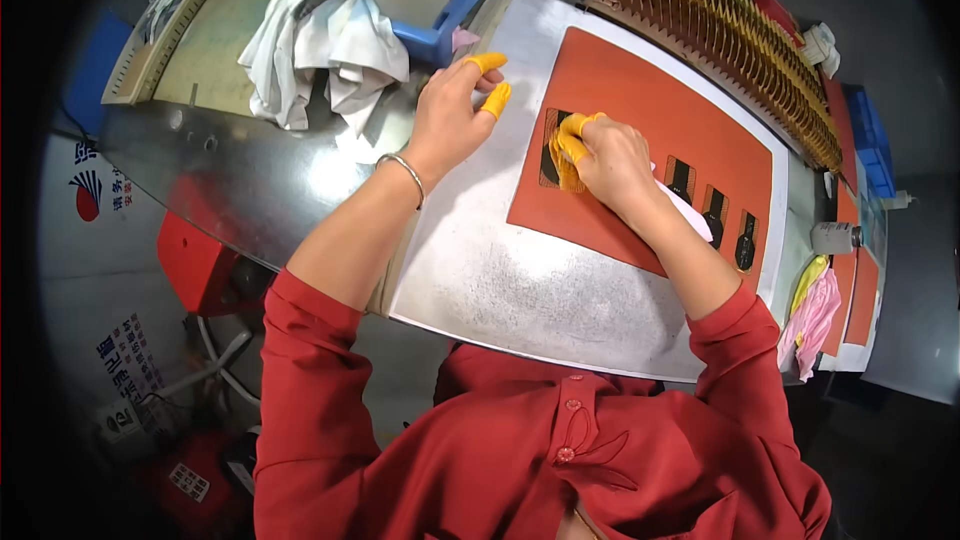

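My left hand [455, 115] is raised over the left edge of the pale work board [470, 270]. Yellow finger cots cover its thumb and forefinger, which are apart with nothing between them. My right hand [610, 162], also in yellow finger cots, is pinched on a thin amber film piece [568, 178] at the leftmost dark cut-out [549, 145] of an orange-red mat [640, 90]. Its fingers hide part of the piece. Further right on the mat are several smaller dark slots [714, 212]. A pale pink cloth or paper [684, 204] shows beside my right wrist.
Along the far right stands a long rack [720, 40] of upright amber sheets. A blue tray [450, 25] and white cloths [325, 35] are at the far left. A grey bottle [835, 237] and pink cloth [815, 310] lie right. A red box-shaped object [195, 250] is below the table's left edge.
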`<state>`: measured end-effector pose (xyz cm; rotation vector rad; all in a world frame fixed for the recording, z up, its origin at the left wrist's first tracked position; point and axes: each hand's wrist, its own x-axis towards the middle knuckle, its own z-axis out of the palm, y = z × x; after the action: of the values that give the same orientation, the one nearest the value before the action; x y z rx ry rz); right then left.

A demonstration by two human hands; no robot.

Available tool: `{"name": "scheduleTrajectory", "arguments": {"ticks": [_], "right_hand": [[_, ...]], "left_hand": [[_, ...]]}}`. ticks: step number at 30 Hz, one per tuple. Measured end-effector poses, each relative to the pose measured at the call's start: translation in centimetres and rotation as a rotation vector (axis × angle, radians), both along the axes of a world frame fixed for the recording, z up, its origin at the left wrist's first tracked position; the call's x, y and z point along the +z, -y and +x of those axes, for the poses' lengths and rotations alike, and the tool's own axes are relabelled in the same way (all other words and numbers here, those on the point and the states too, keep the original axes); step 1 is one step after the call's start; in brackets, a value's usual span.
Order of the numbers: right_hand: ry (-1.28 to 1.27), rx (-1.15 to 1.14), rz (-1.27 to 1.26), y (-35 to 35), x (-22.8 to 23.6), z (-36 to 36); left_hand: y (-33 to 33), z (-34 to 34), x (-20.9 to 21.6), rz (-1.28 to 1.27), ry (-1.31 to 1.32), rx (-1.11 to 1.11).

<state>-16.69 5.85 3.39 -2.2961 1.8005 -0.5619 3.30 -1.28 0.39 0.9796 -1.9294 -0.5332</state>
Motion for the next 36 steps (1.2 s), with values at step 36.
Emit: {"name": "scheduleTrajectory", "arguments": {"ticks": [36], "right_hand": [[-0.060, 0.098, 0.055, 4.3, 0.5, -1.7]], "left_hand": [[-0.5, 0.2, 0.9, 0.059, 0.156, 0.143]]}}
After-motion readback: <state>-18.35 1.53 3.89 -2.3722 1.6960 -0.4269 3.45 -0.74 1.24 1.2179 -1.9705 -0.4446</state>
